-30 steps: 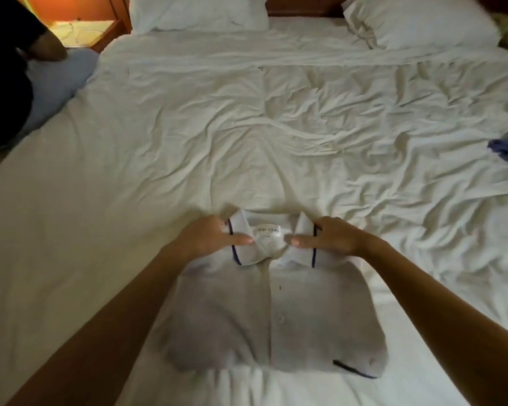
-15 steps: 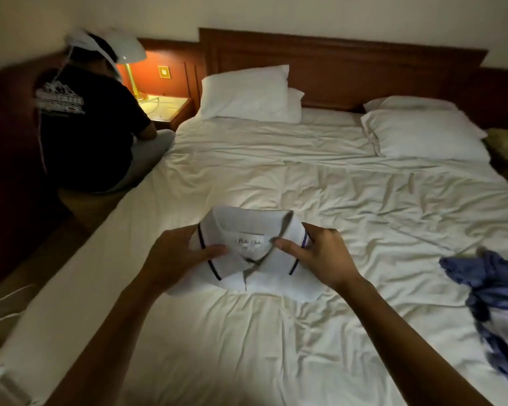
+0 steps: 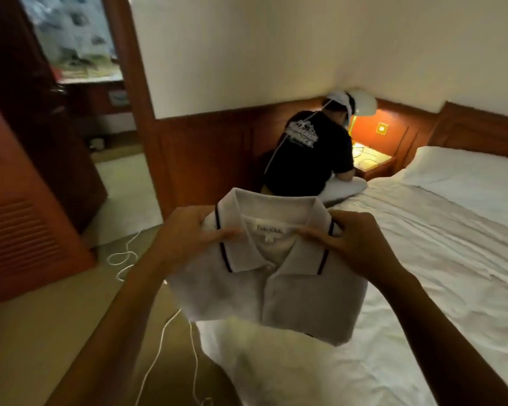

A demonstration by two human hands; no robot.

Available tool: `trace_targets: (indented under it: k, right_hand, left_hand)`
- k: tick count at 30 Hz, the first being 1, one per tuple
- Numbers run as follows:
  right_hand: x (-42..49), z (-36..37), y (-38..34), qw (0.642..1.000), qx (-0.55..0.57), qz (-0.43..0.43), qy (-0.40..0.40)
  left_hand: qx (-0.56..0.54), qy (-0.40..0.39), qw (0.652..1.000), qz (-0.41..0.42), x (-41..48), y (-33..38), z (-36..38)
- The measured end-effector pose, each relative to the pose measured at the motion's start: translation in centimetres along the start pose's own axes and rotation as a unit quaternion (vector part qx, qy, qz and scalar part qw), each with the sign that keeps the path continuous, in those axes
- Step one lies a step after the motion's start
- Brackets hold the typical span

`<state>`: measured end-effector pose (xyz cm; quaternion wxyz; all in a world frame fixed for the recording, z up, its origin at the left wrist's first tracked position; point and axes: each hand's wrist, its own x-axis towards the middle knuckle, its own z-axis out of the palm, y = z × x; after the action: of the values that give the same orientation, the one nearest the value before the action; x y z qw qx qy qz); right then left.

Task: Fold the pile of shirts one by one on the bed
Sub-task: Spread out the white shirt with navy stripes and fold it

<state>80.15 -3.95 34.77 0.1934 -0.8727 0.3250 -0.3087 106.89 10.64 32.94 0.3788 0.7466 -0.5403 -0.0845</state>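
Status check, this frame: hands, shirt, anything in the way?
Both gripping: left hand, right hand, at polo shirt collar. Shirt folded, held up over bed corner. Beyond it, seated person; white cord on floor.

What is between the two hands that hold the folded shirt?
In the head view, the neck label of the folded shirt lies between the left hand and the right hand, which grip its collar.

A pale grey polo shirt (image 3: 276, 294), folded into a compact rectangle, is held front-up and slightly tilted over the near edge of the white-sheeted bed (image 3: 452, 259). Its dark-edged collar is laid flat and is pinched at each side by the left hand (image 3: 185, 238) and the right hand (image 3: 355, 244); a neck label is shown
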Motion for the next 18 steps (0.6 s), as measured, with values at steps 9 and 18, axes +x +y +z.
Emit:
trace_targets:
  k: [9, 18]
  right_hand:
    - [15.3, 20.1, -16.0, 0.973, 0.058, -0.181, -0.127]
    - [18.4, 38.0, -34.5, 0.891, 0.125, -0.365, -0.238]
  left_hand:
    - [0.136, 0.179, 0.967, -0.122, -4.4, -15.7, -17.6]
    - [0.232, 0.335, 0.862, -0.3, -19.0, -24.7, -27.7]
